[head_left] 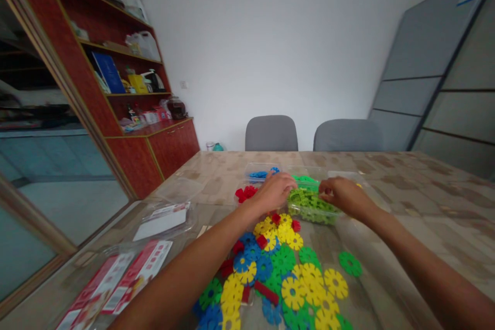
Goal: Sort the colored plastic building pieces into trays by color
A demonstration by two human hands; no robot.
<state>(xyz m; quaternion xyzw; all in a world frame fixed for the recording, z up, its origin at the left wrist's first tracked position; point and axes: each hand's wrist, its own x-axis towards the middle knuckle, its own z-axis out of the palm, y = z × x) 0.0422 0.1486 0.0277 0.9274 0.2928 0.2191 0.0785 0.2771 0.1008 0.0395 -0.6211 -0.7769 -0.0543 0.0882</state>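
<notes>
My left hand (pixel 275 192) is over the near edges of the clear boxes, its fingers bent together and pointing right. Whatever its fingertips hold, if anything, is hidden. Across from it, my right hand (pixel 342 195) has its fingers curled in a pinch at the right side of a clear box of lime-green pieces (pixel 313 209). What lies in that pinch is too small to make out. Behind my left hand are blue pieces (pixel 258 174) in a clear box, with red pieces (pixel 246 194) to its left. Brighter green pieces (pixel 305 180) sit behind the lime ones.
Yellow notched discs (pixel 309 283), green discs (pixel 284 260), blue discs and red bars (pixel 266 293) lie heaped on the near table. Red-and-white packages (pixel 135 276) and a clear lid with a white card (pixel 162 223) lie left. Two grey chairs (pixel 271 134) stand beyond the table.
</notes>
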